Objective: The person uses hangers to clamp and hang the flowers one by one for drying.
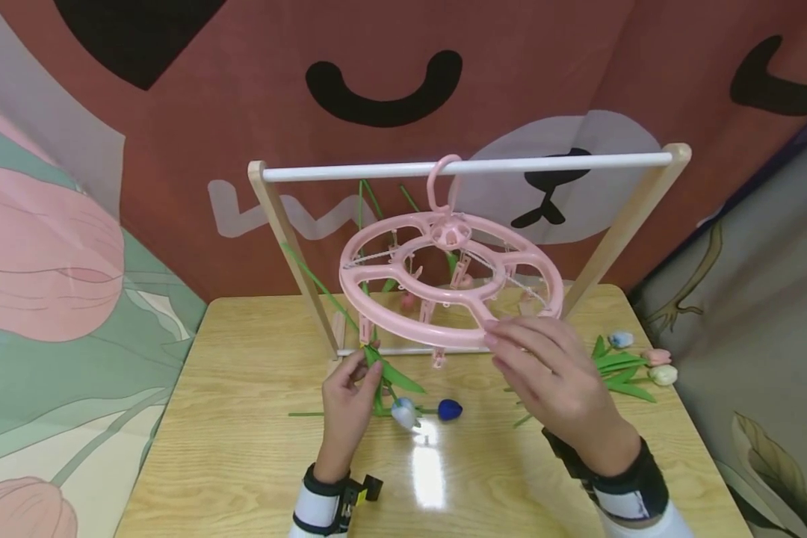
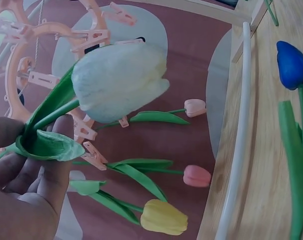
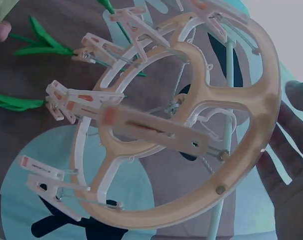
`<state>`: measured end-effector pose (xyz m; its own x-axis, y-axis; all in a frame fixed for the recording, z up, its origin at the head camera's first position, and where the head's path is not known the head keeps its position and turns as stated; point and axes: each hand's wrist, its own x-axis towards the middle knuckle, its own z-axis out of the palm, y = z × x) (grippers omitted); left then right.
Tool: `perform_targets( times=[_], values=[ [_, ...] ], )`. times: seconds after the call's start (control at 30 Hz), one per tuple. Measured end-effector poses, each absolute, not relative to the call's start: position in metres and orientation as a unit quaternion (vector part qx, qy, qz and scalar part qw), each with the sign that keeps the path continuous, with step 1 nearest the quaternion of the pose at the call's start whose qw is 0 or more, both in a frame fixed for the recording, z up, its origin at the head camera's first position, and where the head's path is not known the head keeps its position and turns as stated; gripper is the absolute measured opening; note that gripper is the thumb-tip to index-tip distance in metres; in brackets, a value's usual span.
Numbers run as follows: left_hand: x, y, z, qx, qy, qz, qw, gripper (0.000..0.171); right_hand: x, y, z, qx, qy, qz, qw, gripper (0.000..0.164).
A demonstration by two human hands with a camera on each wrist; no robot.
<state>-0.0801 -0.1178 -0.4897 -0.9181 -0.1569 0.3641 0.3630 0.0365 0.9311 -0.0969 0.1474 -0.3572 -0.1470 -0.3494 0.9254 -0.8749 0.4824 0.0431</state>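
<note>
A pale blue-white tulip (image 1: 404, 412) with green leaves is pinched by its stem in my left hand (image 1: 352, 403), its flower pointing down toward the table. Just above those fingers, a pink clip (image 1: 366, 329) hangs from the round pink clip hanger (image 1: 413, 329); the stem runs up beside it, and I cannot tell whether the clip bites on it. My right hand (image 1: 558, 381) rests extended fingers on the hanger's right front rim. In the left wrist view, yellow (image 2: 164, 217), pink (image 2: 196, 176) and pale pink (image 2: 195, 107) tulips hang from the hanger.
The hanger hooks over the white bar (image 1: 545, 164) of a rack with wooden legs (image 1: 628, 224). A dark blue tulip (image 1: 450, 409) lies on the table (image 1: 235, 433). Light blue (image 1: 621, 339), pink (image 1: 656, 356) and white (image 1: 663, 375) tulips lie at the right. Behind hangs a printed cloth (image 1: 242, 97).
</note>
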Motion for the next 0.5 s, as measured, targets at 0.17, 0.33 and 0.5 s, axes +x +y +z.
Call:
perform_targets(
  times=[0.17,0.33,0.5],
  values=[
    [-0.083,-0.120,-0.489,-0.080,-0.700,-0.685,0.182,0.021,-0.095,0.147,-0.364,0.417,-0.668,0.294,0.541,0.025],
    [-0.084,-0.120,-0.488,-0.074,-0.699,-0.688,0.180,0.021,-0.091,0.145,-0.383,0.418,-0.612,0.332,0.584,0.031],
    [-0.086,-0.120,-0.490,-0.077,-0.723,-0.657,0.199,0.019,-0.087,0.148,-0.431,0.448,-0.660,0.339,0.498,0.037]
  ],
)
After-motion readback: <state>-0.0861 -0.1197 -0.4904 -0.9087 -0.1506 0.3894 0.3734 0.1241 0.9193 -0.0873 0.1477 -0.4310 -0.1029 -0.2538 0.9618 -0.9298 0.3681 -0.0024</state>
